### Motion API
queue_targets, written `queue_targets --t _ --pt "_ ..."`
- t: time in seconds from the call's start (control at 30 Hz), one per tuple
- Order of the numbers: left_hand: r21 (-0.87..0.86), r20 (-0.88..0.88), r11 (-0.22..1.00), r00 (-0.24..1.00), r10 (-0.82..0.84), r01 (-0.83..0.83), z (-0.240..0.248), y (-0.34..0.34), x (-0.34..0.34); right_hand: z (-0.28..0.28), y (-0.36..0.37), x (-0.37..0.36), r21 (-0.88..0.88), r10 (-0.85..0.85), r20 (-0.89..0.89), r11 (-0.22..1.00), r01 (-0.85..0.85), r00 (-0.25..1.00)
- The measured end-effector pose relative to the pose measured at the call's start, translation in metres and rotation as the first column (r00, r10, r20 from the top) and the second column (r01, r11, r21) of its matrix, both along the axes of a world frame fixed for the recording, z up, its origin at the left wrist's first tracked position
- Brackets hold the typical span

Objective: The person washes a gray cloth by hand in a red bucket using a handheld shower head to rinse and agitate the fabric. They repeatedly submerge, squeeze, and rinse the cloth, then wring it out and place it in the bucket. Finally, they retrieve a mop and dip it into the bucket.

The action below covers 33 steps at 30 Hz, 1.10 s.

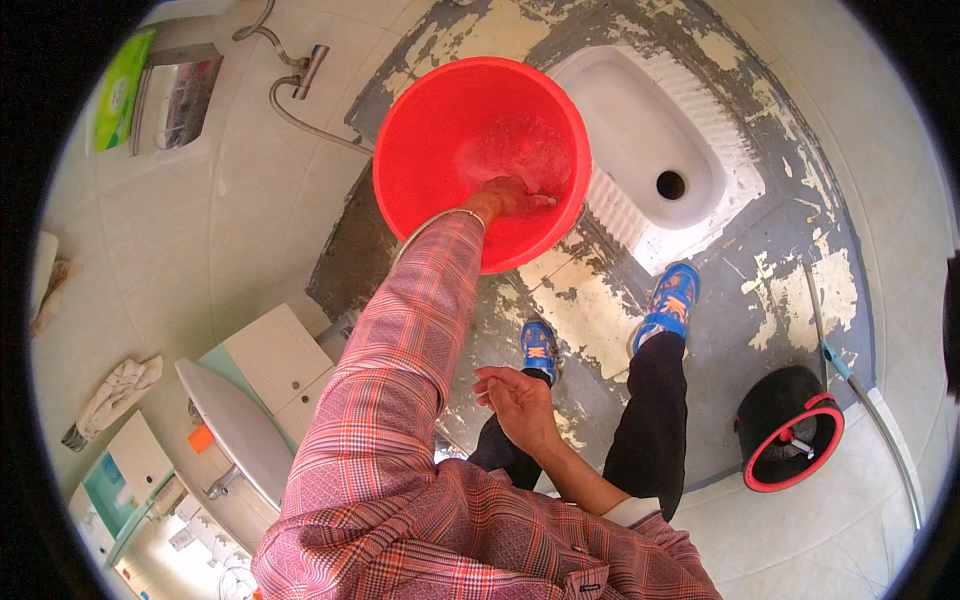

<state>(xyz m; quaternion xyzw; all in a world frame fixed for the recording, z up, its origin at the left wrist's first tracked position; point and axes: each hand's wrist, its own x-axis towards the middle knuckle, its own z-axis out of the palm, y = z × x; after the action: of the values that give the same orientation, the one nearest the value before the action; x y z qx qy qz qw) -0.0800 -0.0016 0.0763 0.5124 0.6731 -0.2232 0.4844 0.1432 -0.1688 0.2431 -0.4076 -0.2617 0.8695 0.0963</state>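
Observation:
A large red bucket (420, 130) stands on the floor at the upper middle. My left hand (515, 197) reaches down inside it, with its fingers closed and mostly hidden. What they hold, if anything, I cannot make out. Beyond that hand, water (520, 150) churns and splashes in the bucket. A thin pale hose or band (432, 222) curves across my left wrist. My right hand (520, 405) hangs in front of my body, palm turned up and fingers loosely bent and apart, holding nothing.
A white squat toilet (640, 110) is set in the floor right of the bucket. A black bucket with a red rim (762, 440) and a mop-like pole (870, 390) are at right. At left are a wall tap with a hose (310, 72) and a washbasin (235, 430).

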Motion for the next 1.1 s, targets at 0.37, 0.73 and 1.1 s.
queue_targets --t 0.37,0.73,1.1 --pt "0.120 -0.021 0.993 1.000 0.005 -0.002 -0.058 -0.018 -0.030 0.000 -0.005 -0.002 0.008 0.020 -0.010 1.000 -0.020 1.000" --pt "0.100 -0.004 0.995 1.000 0.012 -0.012 -0.041 -0.008 -0.025 -0.004 -0.006 -0.004 0.014 0.025 0.007 1.000 -0.025 1.000" --pt "0.174 0.088 0.984 0.996 0.018 -0.033 -0.017 -0.003 -0.016 -0.006 -0.007 -0.004 -0.019 0.018 0.003 1.000 -0.018 1.000"
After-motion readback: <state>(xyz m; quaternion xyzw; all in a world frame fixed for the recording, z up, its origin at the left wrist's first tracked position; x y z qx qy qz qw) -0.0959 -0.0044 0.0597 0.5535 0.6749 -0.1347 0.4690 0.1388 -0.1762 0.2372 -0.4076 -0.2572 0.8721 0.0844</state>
